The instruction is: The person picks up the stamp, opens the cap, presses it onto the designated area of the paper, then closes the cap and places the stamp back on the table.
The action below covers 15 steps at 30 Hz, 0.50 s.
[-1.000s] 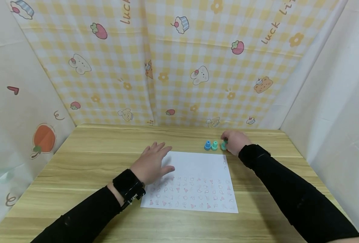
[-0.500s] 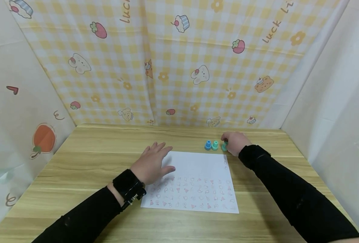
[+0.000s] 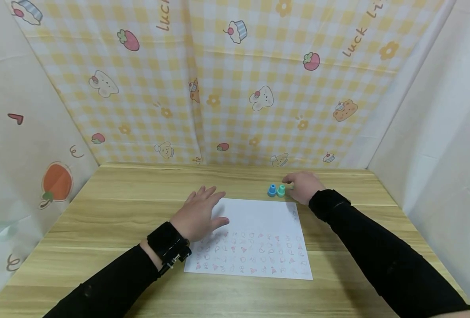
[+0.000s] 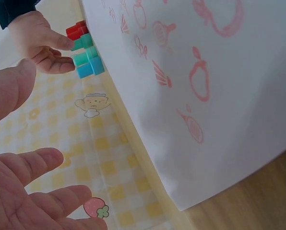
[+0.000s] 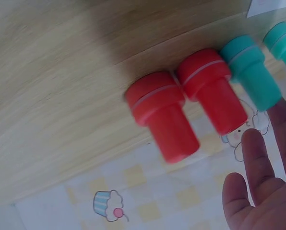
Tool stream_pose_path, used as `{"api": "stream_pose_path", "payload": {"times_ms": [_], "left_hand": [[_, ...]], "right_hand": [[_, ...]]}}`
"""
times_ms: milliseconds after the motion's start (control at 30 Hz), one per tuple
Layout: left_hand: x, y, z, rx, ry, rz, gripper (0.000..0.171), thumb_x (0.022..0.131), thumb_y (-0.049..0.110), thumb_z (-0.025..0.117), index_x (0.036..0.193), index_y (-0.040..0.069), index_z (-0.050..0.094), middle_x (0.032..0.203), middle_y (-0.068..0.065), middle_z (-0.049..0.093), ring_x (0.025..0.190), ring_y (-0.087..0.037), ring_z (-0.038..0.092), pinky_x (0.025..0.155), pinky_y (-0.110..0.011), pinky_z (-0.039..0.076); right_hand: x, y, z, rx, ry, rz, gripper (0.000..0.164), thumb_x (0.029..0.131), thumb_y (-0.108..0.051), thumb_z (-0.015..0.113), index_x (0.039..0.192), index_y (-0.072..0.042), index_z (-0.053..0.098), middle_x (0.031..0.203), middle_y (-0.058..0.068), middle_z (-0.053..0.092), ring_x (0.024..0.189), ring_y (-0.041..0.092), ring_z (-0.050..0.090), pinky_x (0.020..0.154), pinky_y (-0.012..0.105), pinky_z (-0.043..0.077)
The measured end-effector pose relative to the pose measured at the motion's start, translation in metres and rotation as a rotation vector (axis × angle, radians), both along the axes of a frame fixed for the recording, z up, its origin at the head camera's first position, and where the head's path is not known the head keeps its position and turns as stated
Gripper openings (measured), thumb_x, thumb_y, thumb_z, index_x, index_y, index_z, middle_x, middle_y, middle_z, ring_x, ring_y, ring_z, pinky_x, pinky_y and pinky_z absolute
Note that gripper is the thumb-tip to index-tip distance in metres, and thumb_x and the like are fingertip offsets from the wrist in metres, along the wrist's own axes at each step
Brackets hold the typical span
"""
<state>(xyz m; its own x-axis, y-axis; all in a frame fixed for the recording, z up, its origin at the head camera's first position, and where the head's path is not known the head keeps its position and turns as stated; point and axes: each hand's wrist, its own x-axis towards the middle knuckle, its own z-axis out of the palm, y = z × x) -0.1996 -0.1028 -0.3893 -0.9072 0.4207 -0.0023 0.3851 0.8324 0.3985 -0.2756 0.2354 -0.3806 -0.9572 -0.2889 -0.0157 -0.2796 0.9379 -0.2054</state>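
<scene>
Looking down from the head view, we see the left hand [image 3: 197,218], fingers spread wide, above the left part of the printed paper [image 3: 258,216]; at the far right of the table [image 3: 111,216], the right hand [image 3: 303,186] reaches beside the light green stamp [image 3: 281,191] and blue stamp [image 3: 272,191]. From the left wrist, we find the teal stamp [image 4: 80,42] at its thumb. From the right wrist, we count two red stamps [image 5: 155,112] right of the teal one; we cannot tell whether the right fingers grip it.
</scene>
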Motion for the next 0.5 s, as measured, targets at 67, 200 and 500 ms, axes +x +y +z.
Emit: {"api": "stream_pose_path", "payload": {"times_ms": [67,200,500], "left_hand": [[0.0,0.0,0.0,0.0,0.001,0.002,0.077,0.097,0.049,0.073,0.16,0.015,0.045,0.169,-0.02,0.035,0.16,-0.046,0.021,0.13,-0.063,0.015],[0.001,-0.001,0.001,0.002,-0.001,0.005,0.077,0.097,0.049,0.073,0.16,0.014,0.045,0.169,-0.02,0.035,0.16,-0.046,0.021,0.13,-0.064,0.015],[0.002,-0.001,0.002,-0.004,-0.001,0.004,0.077,0.097,0.049,0.074,0.16,0.014,0.045,0.17,-0.02,0.035,0.16,-0.046,0.021,0.13,-0.063,0.014]], "right_hand": [[0.0,-0.003,0.0,0.007,0.014,0.014,0.03,0.099,-0.016,0.072,0.129,-0.008,0.074,0.129,0.015,0.075,0.124,0.04,0.067,0.106,0.059,0.049],[-0.001,-0.009,0.0,0.0,0.026,0.026,0.029,0.098,-0.014,0.073,0.126,-0.01,0.076,0.125,0.013,0.077,0.122,0.039,0.068,0.107,0.058,0.047],[-0.004,-0.014,-0.004,-0.021,-0.002,0.016,0.031,0.097,-0.011,0.074,0.127,-0.008,0.075,0.124,0.013,0.077,0.125,0.039,0.066,0.116,0.062,0.037]]}}
